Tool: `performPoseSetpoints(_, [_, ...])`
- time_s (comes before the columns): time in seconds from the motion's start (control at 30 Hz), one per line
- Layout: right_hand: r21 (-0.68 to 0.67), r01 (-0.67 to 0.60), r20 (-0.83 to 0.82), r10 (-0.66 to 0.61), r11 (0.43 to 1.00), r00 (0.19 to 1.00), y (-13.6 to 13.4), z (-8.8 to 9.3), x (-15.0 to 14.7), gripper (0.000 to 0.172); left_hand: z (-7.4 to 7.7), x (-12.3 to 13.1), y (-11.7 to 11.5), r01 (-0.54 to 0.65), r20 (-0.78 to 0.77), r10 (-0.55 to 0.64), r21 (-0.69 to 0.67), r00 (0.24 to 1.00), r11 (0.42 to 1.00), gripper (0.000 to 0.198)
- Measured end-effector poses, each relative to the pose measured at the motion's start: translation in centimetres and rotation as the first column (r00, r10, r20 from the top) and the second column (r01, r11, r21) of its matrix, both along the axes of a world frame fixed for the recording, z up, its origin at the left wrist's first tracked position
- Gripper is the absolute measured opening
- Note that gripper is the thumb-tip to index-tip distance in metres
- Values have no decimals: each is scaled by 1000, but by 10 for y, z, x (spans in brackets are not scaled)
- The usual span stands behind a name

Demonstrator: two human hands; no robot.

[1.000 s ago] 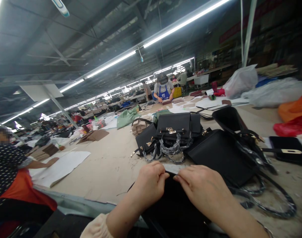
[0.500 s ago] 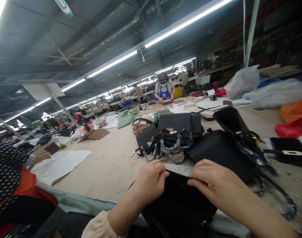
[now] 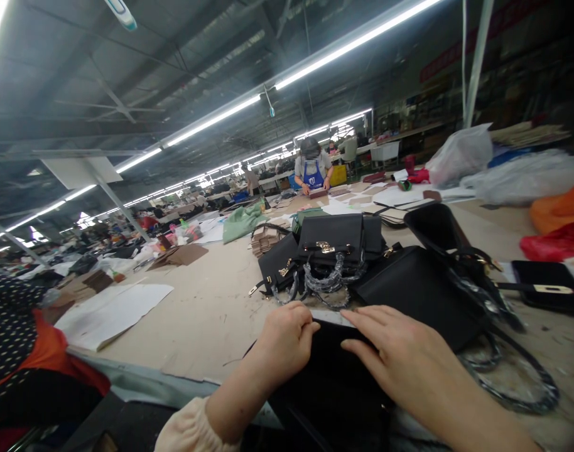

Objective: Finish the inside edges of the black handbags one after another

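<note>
A black handbag (image 3: 336, 376) lies low in front of me at the table's front edge, its lower part dark and hard to make out. My left hand (image 3: 289, 339) is closed in a pinch on its upper edge. At the right end of that edge, my right hand (image 3: 395, 351) has its thumb and fingers apart, the fingertips touching the rim. Just beyond stand more black handbags (image 3: 331, 235) with gold clasps and plastic-wrapped handles (image 3: 327, 276). A larger black bag (image 3: 419, 289) leans to the right.
The table (image 3: 206, 320) is covered in tan board. A white sheet (image 3: 112, 311) lies at left, beside someone in dotted clothing (image 3: 9, 320). A dark flat case (image 3: 551, 282) and red plastic (image 3: 546, 248) are at right. Across the table, a co-worker in a blue apron (image 3: 314, 176) handles pieces.
My right hand has loosened its pinch and slid left along the bag's edge, the thumb and fingers spreading. My left hand stays almost in place.
</note>
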State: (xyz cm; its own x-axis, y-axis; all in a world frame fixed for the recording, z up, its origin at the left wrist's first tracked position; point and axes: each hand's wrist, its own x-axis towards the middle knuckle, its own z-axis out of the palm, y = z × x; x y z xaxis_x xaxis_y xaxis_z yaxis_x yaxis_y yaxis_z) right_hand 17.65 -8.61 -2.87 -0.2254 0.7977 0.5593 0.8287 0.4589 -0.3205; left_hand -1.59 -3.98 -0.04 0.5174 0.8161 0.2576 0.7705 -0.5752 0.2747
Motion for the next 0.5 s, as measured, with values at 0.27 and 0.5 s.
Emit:
performPoseSetpoints(0.27, [-124, 65, 24, -62, 990, 998, 5, -2, -38, 13, 3, -4, 1, 17, 19, -16, -40, 1000, 999, 21])
performPoseSetpoints(0.5, [-180, 50, -15, -53, 982, 998, 6, 1, -33, 14, 11, -18, 3, 109, 87, -97, -151, 991, 982, 5])
